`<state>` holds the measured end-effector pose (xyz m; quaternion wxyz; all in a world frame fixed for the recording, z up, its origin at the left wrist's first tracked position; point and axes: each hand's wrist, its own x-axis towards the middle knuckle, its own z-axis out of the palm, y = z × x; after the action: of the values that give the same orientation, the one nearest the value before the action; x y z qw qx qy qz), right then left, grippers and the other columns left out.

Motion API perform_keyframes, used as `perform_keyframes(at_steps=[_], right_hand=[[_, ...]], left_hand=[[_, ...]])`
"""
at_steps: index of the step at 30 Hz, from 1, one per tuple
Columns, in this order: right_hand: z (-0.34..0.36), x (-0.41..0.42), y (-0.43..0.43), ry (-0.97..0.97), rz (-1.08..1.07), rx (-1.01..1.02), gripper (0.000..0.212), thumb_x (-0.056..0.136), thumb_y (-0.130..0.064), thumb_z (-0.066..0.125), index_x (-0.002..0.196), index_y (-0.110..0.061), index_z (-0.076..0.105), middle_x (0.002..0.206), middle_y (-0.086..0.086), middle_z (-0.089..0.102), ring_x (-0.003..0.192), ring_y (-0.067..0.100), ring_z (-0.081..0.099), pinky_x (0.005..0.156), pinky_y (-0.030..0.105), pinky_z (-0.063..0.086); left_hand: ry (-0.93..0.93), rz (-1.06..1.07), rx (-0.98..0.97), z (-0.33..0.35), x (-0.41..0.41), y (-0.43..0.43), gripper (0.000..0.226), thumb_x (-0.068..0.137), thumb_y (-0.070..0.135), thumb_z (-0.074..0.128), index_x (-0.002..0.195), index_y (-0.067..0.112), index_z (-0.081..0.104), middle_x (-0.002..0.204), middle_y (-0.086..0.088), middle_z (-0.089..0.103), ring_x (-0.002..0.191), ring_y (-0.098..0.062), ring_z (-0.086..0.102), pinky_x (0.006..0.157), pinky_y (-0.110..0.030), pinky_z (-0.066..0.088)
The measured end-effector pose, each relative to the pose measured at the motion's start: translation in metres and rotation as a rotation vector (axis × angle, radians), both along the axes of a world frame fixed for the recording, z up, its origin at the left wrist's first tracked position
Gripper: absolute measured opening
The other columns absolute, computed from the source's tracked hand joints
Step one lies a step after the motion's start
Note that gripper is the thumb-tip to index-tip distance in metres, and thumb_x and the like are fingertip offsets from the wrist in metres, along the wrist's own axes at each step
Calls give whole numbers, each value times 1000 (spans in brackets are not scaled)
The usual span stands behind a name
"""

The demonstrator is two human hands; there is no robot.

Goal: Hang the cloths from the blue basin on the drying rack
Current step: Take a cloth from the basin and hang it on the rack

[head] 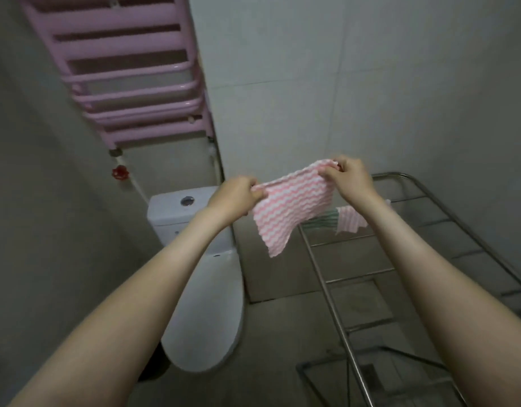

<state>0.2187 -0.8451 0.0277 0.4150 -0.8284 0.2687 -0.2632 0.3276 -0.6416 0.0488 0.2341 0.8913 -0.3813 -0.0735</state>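
Note:
I hold a pink-and-white wavy-striped cloth (291, 205) stretched out in the air. My left hand (237, 198) pinches its left top corner and my right hand (352, 177) pinches its right top corner. The cloth hangs down between them, just left of the metal drying rack (335, 315). On a far rail of the rack hang a pink striped cloth (351, 219) and a green striped cloth (325, 219). The blue basin is out of view.
A white toilet (205, 306) stands below my left arm, its cistern against the wall. A pink wall radiator (127, 83) with a red valve (120, 172) is at the upper left. Tiled walls close in behind, and the rack fills the right side.

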Motion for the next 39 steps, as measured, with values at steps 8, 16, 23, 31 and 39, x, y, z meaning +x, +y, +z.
perform_keyframes(at_steps=[8, 16, 23, 31, 39], right_hand=[[15, -62, -81, 106, -256, -118, 24, 83, -1, 59, 107, -4, 57, 85, 6, 56, 78, 18, 50, 59, 25, 30], [-7, -113, -164, 32, -494, -52, 13, 88, -3, 51, 99, -4, 58, 87, 10, 55, 80, 17, 47, 66, 25, 32], [-52, -129, -217, -20, -516, 51, 7, 90, -5, 53, 88, -11, 52, 82, 10, 53, 77, 16, 45, 55, 14, 33], [-87, -120, -264, -76, -561, 116, 4, 91, -6, 53, 89, -8, 56, 79, 9, 55, 74, 17, 48, 59, 27, 35], [-128, -97, -298, 120, -635, 125, 16, 95, -13, 48, 102, -4, 59, 88, 8, 56, 80, 18, 50, 51, 17, 34]], left_hand=[[23, -326, 0, 10, -3, -125, 18, 92, 21, 53, 76, 15, 59, 76, -15, 69, 63, -20, 58, 53, -23, 36], [56, -440, 15, 1, -36, -226, 15, 90, 20, 56, 87, 7, 62, 72, -14, 69, 58, -23, 61, 56, -25, 43], [89, -460, 55, -32, -52, -298, 16, 90, 15, 54, 83, 5, 65, 71, -13, 66, 58, -23, 61, 61, -30, 52], [133, -495, 53, -68, -37, -357, 17, 92, 18, 56, 86, 7, 66, 73, -10, 66, 68, -22, 64, 73, -34, 54], [167, -549, 157, -114, -15, -395, 17, 92, 16, 55, 80, 8, 63, 69, -8, 63, 42, 2, 54, 54, -16, 45]])
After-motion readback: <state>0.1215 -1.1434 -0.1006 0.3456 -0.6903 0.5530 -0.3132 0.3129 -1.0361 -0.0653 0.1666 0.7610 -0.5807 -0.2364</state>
